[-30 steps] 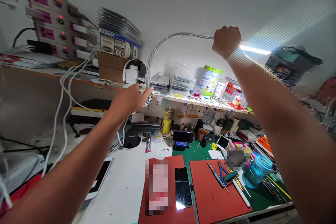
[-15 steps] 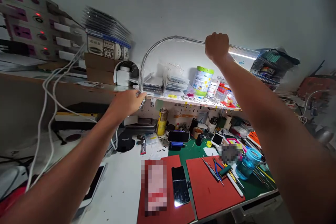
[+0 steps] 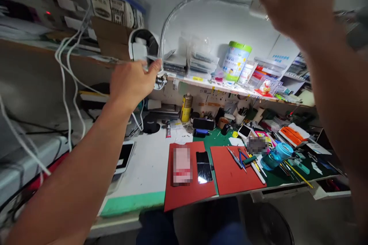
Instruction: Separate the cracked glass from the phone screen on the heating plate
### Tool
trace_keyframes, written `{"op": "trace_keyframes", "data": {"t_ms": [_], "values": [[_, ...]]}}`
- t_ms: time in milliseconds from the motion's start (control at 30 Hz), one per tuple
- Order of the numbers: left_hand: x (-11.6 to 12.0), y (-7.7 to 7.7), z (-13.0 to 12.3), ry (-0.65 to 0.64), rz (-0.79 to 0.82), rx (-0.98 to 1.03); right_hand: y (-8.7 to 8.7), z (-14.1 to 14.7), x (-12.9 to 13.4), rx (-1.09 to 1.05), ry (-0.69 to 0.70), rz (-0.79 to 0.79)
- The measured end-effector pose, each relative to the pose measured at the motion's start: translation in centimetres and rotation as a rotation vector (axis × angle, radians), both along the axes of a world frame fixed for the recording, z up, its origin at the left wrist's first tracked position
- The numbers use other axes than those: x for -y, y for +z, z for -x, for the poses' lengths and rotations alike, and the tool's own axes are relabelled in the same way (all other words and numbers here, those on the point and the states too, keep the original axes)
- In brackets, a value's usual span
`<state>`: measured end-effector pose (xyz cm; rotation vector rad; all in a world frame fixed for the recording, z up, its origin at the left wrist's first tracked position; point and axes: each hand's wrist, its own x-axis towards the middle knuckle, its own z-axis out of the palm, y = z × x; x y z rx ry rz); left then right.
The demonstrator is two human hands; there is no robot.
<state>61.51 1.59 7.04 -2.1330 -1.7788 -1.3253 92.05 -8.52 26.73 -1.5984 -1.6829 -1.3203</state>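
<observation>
A gooseneck lamp with a silver bendable neck (image 3: 184, 4) arches over the shelf, its clamp (image 3: 161, 80) at the shelf's front edge. My left hand (image 3: 129, 82) is closed at the foot of the neck, thumb against it and the other fingers mostly hidden. High on the right, my blurred right hand (image 3: 301, 11) is open, thumb spread, beside the pale lamp head (image 3: 258, 8). It appears to hold nothing. Beneath on the bench, a black phone (image 3: 204, 167) lies on a red mat (image 3: 191, 195), next to a pixelated pinkish item (image 3: 182, 165).
The shelf (image 3: 201, 83) carries a green-lidded can (image 3: 236, 61), clear boxes and cartons. White cables (image 3: 64, 99) hang at left. Pliers, tweezers and drivers lie on the second red mat (image 3: 230, 183), near a blue-lidded jar (image 3: 277, 156). A yellow can (image 3: 186, 108) stands behind.
My right hand has let go of the lamp and moved up and right, fingers spreading. My left hand stays at the lamp's foot. The view has tilted downward.
</observation>
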Motion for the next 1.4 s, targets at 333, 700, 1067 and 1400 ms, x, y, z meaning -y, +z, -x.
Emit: {"op": "trace_keyframes", "data": {"t_ms": [333, 700, 1067, 1400], "values": [[12.6, -14.2, -0.6, -0.199, -0.193, -0.004, -35.6, 0.9, 12.1, -0.580, 0.492, 0.432], [11.7, -28.7, -0.2, -0.023, 0.337, -0.068, -48.9, 6.8, 8.4, -0.804, 0.415, 0.740], [12.9, -31.7, 1.2, -0.166, 0.140, -0.071, -49.4, 9.6, 8.9, -0.619, 0.670, 0.653], [13.2, -32.9, 1.7, -0.283, 0.019, 0.042, -51.9, 10.0, 11.4, -0.590, 0.610, 0.629]]}}
